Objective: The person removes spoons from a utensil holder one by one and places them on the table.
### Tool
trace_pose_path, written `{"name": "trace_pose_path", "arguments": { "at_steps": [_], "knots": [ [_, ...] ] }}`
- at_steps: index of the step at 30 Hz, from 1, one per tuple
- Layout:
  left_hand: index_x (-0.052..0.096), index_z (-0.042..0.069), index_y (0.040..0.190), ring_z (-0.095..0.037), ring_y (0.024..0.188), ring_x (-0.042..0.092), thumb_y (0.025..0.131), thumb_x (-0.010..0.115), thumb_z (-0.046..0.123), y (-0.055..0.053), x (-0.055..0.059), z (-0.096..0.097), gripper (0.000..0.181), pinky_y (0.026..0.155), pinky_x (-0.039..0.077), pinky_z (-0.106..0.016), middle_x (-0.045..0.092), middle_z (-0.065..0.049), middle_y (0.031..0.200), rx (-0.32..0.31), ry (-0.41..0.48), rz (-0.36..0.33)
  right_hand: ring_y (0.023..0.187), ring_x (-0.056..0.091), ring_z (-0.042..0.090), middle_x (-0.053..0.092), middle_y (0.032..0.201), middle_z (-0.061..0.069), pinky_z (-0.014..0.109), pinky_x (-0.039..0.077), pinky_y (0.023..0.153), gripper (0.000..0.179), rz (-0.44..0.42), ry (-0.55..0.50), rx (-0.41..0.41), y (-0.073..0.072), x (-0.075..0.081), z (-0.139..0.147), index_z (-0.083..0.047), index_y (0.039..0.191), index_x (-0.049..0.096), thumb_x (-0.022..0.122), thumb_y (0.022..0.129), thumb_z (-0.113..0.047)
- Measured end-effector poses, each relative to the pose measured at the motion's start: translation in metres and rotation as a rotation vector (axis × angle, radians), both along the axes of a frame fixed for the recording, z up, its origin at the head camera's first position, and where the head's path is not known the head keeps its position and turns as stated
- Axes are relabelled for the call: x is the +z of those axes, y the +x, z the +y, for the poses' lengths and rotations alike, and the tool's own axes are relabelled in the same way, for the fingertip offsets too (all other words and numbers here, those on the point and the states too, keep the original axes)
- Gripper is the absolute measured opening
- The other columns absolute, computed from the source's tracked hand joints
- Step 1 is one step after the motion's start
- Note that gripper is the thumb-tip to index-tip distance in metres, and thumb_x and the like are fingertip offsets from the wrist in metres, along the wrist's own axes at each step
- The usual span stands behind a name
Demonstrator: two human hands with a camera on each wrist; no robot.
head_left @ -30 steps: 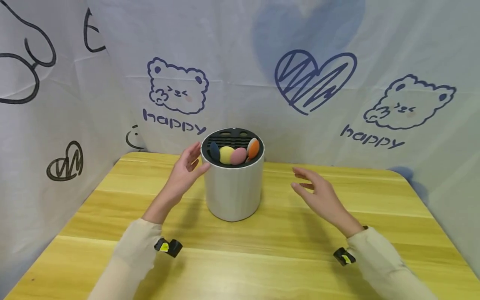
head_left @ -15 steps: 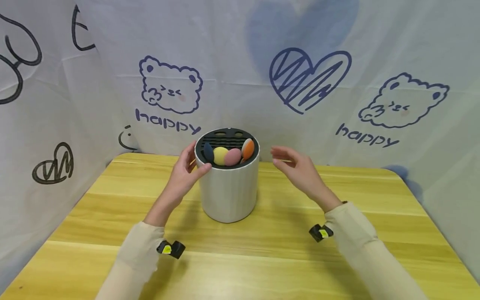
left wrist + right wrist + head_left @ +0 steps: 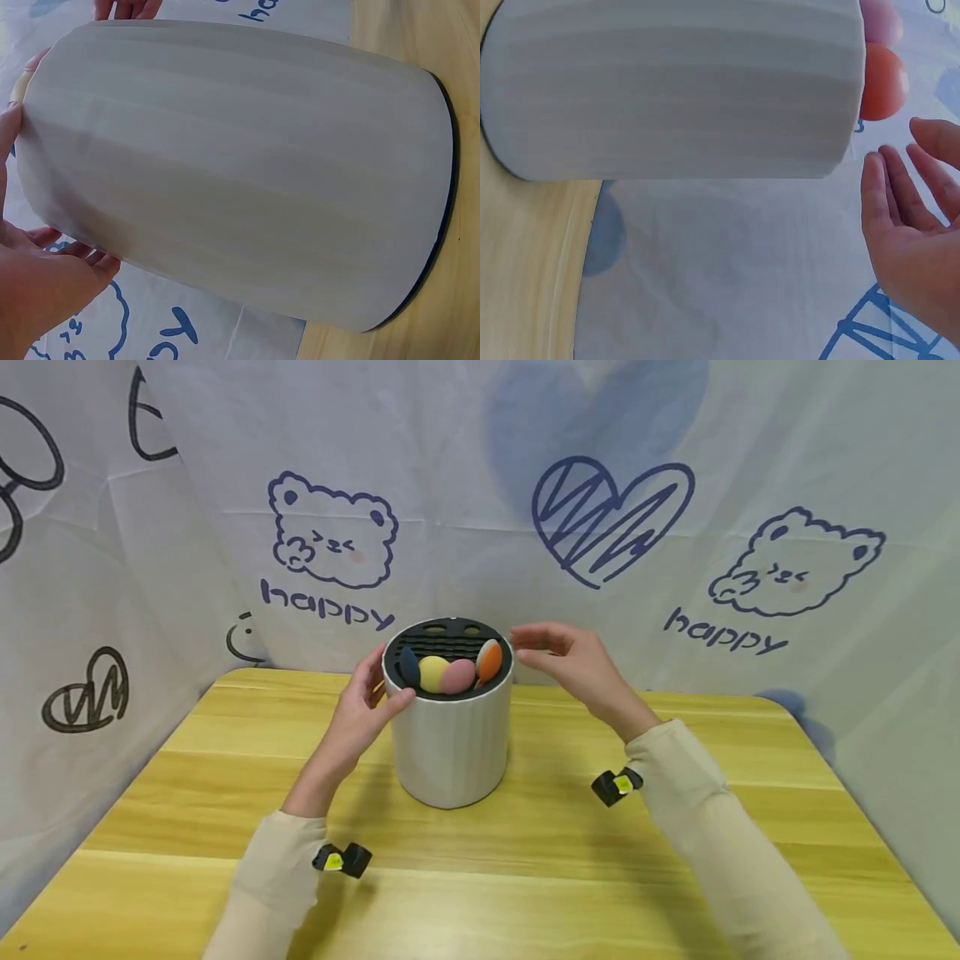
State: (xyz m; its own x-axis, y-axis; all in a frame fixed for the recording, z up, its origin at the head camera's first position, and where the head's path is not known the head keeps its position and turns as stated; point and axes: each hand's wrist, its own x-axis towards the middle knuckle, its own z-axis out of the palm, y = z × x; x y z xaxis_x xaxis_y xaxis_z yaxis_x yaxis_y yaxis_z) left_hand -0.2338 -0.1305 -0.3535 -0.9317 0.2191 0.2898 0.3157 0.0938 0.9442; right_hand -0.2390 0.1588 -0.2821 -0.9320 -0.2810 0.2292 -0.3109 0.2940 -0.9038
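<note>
White cylindrical holder (image 3: 450, 752), upright on wood-grain table (image 3: 480, 893), is flanked near its top by left hand (image 3: 360, 710) and right hand (image 3: 581, 668), fingers loosely extended; two-sided bracing is seemingly begun, inward contact apparently being required of the right.

"What carries things here?"
"A desk (image 3: 465, 893) with a yellow wood-grain top, spreading below the person's left grip (image 3: 358, 706) and right grip (image 3: 585, 664) and out past both."
"How are its far corners?"
"Rounded: one lies to the left of the left grip, the other well to the right of the right grip."
"And what stands on it?"
"A white, faintly ribbed container (image 3: 450, 756), upright between the two grips, its dark bottom edge touching the wood."
"Any marks on the top?"
"Soft shadows (image 3: 630, 852), falling on the near side of each grip."
</note>
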Motion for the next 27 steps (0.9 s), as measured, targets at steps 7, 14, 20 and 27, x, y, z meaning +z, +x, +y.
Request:
{"name": "trace_pose_path", "arguments": {
  "at_steps": [7, 14, 20, 27],
  "knots": [
    [0.018, 0.004, 0.153, -0.026, 0.143, 0.022, 0.093, 0.062, 0.019, 0.001, -0.001, -0.001, 0.076, 0.116, 0.018, -0.039, 0.023, -0.013, 0.156, 0.002, 0.01, 0.008, 0.112, 0.058, 0.027, 0.062, 0.124, 0.014, 0.039, 0.052, 0.09, 0.032, -0.082, -0.017, 0.09, -0.015, 0.014, -0.008, 0.002, 0.126, 0.061, 0.058, 0.096, -0.006],
    [0.019, 0.005, 0.153, -0.025, 0.143, 0.023, 0.093, 0.061, 0.019, 0.001, -0.001, 0.002, 0.074, 0.116, 0.019, -0.038, 0.023, -0.012, 0.156, 0.004, 0.02, 0.017, 0.105, 0.058, 0.022, 0.062, 0.124, 0.011, 0.033, 0.054, 0.079, 0.031, -0.117, 0.035, 0.162, -0.021, 0.019, -0.011, 0.001, 0.126, 0.062, 0.058, 0.097, -0.009],
    [0.02, 0.005, 0.153, -0.025, 0.142, 0.024, 0.092, 0.061, 0.018, -0.001, -0.001, 0.001, 0.075, 0.116, 0.02, -0.038, 0.025, -0.012, 0.156, 0.006, 0.025, 0.027, 0.099, 0.058, 0.021, 0.062, 0.122, 0.011, 0.033, 0.054, 0.076, 0.031, -0.14, 0.05, 0.2, -0.022, 0.019, -0.013, 0.002, 0.125, 0.062, 0.058, 0.096, -0.008],
    [0.021, 0.004, 0.153, -0.026, 0.141, 0.026, 0.091, 0.062, 0.018, -0.002, -0.002, 0.001, 0.076, 0.116, 0.019, -0.04, 0.026, -0.014, 0.155, 0.002, 0.031, 0.032, 0.093, 0.059, 0.022, 0.064, 0.114, 0.012, 0.032, 0.055, 0.077, 0.028, -0.156, 0.059, 0.209, -0.022, 0.02, -0.013, 0.005, 0.123, 0.062, 0.057, 0.097, -0.005]
  ]
}}
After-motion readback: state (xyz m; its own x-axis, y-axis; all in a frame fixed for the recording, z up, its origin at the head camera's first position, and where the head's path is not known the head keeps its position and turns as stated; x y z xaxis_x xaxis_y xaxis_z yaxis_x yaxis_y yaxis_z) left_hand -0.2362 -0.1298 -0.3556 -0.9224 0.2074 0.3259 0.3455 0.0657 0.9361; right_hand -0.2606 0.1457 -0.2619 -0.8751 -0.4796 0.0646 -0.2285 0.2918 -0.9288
